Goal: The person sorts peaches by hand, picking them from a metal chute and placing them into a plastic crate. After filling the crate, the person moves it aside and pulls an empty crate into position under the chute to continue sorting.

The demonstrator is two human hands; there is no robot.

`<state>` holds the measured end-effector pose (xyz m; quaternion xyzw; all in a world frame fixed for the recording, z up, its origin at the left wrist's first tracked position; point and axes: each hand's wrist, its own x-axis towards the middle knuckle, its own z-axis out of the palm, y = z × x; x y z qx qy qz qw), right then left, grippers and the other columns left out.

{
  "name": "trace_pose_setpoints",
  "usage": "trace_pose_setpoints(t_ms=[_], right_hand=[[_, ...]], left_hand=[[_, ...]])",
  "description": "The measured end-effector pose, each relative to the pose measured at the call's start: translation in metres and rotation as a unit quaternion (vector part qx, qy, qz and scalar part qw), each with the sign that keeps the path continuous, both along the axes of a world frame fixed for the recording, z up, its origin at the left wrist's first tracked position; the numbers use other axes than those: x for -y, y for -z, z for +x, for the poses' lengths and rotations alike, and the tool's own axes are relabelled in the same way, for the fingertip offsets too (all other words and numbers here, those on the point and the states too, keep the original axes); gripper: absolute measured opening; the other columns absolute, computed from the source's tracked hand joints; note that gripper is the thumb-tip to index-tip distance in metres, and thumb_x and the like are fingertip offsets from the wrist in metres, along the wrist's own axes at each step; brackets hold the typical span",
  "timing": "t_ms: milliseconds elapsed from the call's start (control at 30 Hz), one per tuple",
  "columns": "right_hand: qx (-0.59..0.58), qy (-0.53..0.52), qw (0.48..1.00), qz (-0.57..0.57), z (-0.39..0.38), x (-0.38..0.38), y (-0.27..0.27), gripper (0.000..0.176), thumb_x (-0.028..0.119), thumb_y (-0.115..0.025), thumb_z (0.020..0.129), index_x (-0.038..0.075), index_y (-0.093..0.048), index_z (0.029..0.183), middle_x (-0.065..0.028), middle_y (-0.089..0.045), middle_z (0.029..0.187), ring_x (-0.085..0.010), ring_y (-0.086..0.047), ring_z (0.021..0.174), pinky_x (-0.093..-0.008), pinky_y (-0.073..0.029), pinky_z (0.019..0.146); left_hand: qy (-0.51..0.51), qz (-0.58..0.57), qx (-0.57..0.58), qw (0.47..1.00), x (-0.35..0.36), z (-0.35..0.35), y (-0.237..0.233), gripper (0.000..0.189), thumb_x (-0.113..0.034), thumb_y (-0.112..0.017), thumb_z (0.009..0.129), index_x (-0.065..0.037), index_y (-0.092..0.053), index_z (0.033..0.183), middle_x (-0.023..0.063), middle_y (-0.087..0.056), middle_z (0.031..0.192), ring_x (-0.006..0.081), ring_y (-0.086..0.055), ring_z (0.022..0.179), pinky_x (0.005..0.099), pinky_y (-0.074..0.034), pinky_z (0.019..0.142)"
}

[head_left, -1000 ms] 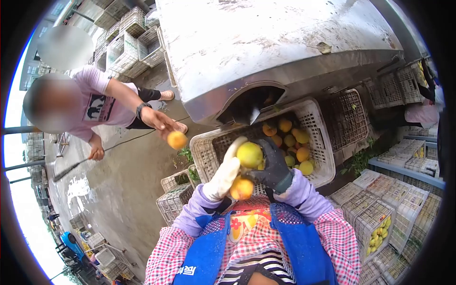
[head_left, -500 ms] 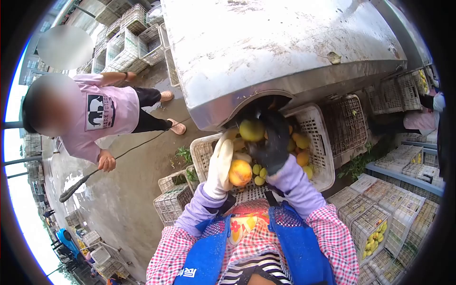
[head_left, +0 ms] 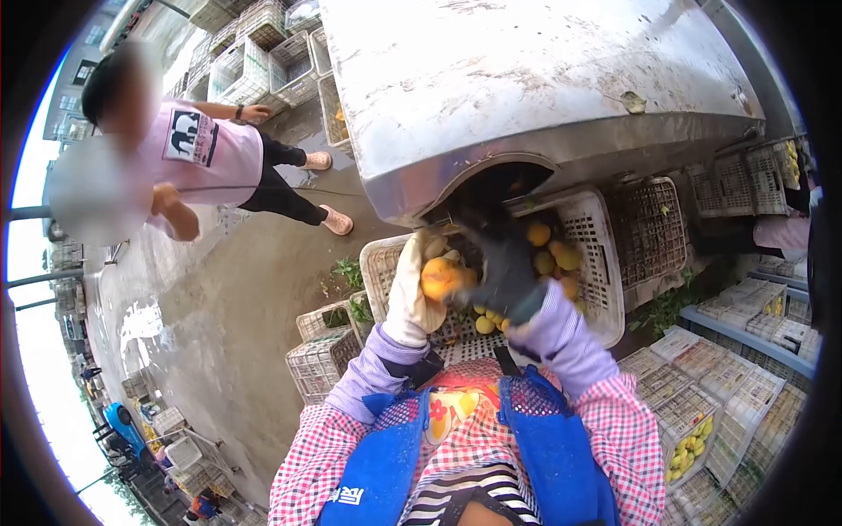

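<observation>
My left hand [head_left: 409, 294], in a white glove, is closed around a round yellow-orange fruit [head_left: 444, 278] above a white plastic crate [head_left: 603, 250]. My right hand [head_left: 503, 273] wears a dark glove and reaches across the crate, close to that fruit's right side. Motion smears its fingers, and I cannot make out whether it touches or grips anything. Orange and yellow fruits [head_left: 566, 255] lie in the crate to the right of the dark glove. Smaller greenish-yellow fruits [head_left: 485, 324] show below it.
A metal machine housing [head_left: 526, 79] with a dark opening [head_left: 509, 180] overhangs the crate. At left stands a person in a pink shirt [head_left: 206, 149]. Crates are stacked at lower left [head_left: 323, 366] and right [head_left: 693, 368]; another person's sleeve [head_left: 781, 233] shows at far right.
My right hand has come nearer the fruit in my left hand. The greenish fruit seen between my hands is out of sight. The pink-shirted person's lower arm has risen and bent.
</observation>
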<state>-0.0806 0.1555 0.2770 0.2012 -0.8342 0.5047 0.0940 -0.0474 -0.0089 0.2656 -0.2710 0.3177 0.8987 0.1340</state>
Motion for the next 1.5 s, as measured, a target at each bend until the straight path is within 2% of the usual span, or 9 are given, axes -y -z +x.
trace_pose_setpoints(t_ms=[200, 367, 467, 767, 933, 1033, 1133, 1300, 1500], right_hand=[[-0.056, 0.039, 0.993, 0.092, 0.044, 0.000, 0.027, 0.084, 0.057, -0.082, 0.071, 0.001, -0.060, 0.129, -0.0179, -0.058, 0.137, -0.0383, -0.053, 0.129, -0.0505, -0.039, 0.109], [-0.028, 0.025, 0.996, 0.085, 0.043, -0.005, 0.027, 0.083, 0.061, -0.073, 0.077, 0.003, -0.056, 0.135, -0.0178, -0.055, 0.140, -0.0431, -0.048, 0.133, -0.0580, -0.036, 0.110], [-0.123, 0.135, 0.979, 0.095, 0.007, -0.001, 0.023, 0.080, 0.058, -0.073, 0.079, 0.003, -0.057, 0.134, -0.0204, -0.054, 0.141, -0.0434, -0.051, 0.129, -0.0581, -0.037, 0.109], [-0.221, 0.071, 0.924, 0.303, -0.070, 0.003, 0.020, 0.053, 0.032, -0.077, 0.087, 0.003, -0.060, 0.128, -0.0254, -0.055, 0.128, -0.0464, -0.055, 0.116, -0.0572, -0.044, 0.099], [-0.057, 0.172, 0.978, 0.101, -0.019, -0.046, 0.067, 0.026, 0.016, -0.073, 0.085, 0.008, -0.069, 0.109, -0.0135, -0.066, 0.100, -0.0354, -0.064, 0.090, -0.0461, -0.051, 0.080], [0.102, 0.170, 0.962, 0.187, 0.039, -0.107, 0.169, 0.020, 0.012, -0.070, 0.085, 0.008, -0.068, 0.104, -0.0155, -0.067, 0.104, -0.0364, -0.065, 0.095, -0.0448, -0.053, 0.082], [0.246, 0.163, 0.908, 0.296, 0.066, -0.129, 0.221, 0.032, 0.014, -0.072, 0.081, 0.009, -0.067, 0.113, -0.0163, -0.067, 0.111, -0.0360, -0.065, 0.106, -0.0433, -0.052, 0.090], [0.456, 0.152, 0.791, 0.377, 0.049, -0.106, 0.263, 0.057, 0.018, -0.076, 0.078, 0.010, -0.058, 0.132, -0.0177, -0.063, 0.124, -0.0367, -0.059, 0.120, -0.0437, -0.049, 0.100], [0.493, 0.135, 0.770, 0.381, 0.038, -0.076, 0.271, 0.068, 0.020, -0.080, 0.075, 0.008, -0.052, 0.135, -0.0187, -0.060, 0.126, -0.0382, -0.058, 0.119, -0.0436, -0.048, 0.100]], left_hand=[[0.113, 0.035, -0.020, 0.993, -0.004, -0.003, 0.001, 0.062, -0.037, -0.057, 0.104, -0.005, -0.037, 0.153, 0.0135, -0.050, 0.148, 0.0283, -0.053, 0.132, 0.0383, -0.049, 0.106], [0.144, -0.211, -0.227, 0.940, -0.011, 0.011, 0.014, 0.055, -0.044, -0.042, 0.109, -0.010, -0.044, 0.152, 0.0099, -0.054, 0.147, 0.0266, -0.056, 0.129, 0.0396, -0.047, 0.108], [0.107, 0.005, -0.053, 0.993, -0.005, 0.003, 0.007, 0.062, -0.049, -0.047, 0.106, -0.008, -0.042, 0.152, 0.0114, -0.053, 0.146, 0.0249, -0.056, 0.128, 0.0427, -0.045, 0.107], [0.148, -0.291, 0.099, 0.940, 0.003, 0.021, 0.143, 0.072, -0.049, -0.053, 0.098, -0.007, -0.036, 0.154, 0.0200, -0.043, 0.154, 0.0345, -0.053, 0.128, 0.0447, -0.041, 0.107], [0.376, -0.602, 0.017, 0.704, -0.028, 0.036, 0.231, 0.083, -0.051, -0.062, 0.090, -0.014, -0.032, 0.158, 0.0271, -0.033, 0.157, 0.0496, -0.030, 0.144, 0.0516, -0.031, 0.117], [0.484, -0.594, -0.008, 0.643, -0.049, 0.031, 0.238, 0.091, -0.056, -0.065, 0.086, -0.020, -0.028, 0.161, 0.0187, -0.021, 0.166, 0.0478, -0.020, 0.150, 0.0539, -0.025, 0.121], [0.592, -0.650, -0.143, 0.455, -0.063, 0.012, 0.248, 0.090, -0.059, -0.062, 0.087, -0.025, -0.026, 0.162, 0.0156, -0.022, 0.167, 0.0436, -0.019, 0.152, 0.0562, -0.025, 0.120], [0.699, -0.589, -0.297, 0.276, -0.072, -0.009, 0.265, 0.076, -0.059, -0.052, 0.095, -0.032, -0.025, 0.161, 0.0091, -0.044, 0.154, 0.0310, -0.051, 0.131, 0.0555, -0.044, 0.106], [0.568, -0.644, -0.270, 0.436, -0.036, 0.055, 0.327, 0.074, -0.053, -0.057, 0.095, -0.029, -0.028, 0.159, 0.0127, -0.041, 0.155, 0.0356, -0.056, 0.129, 0.0509, -0.052, 0.098]])
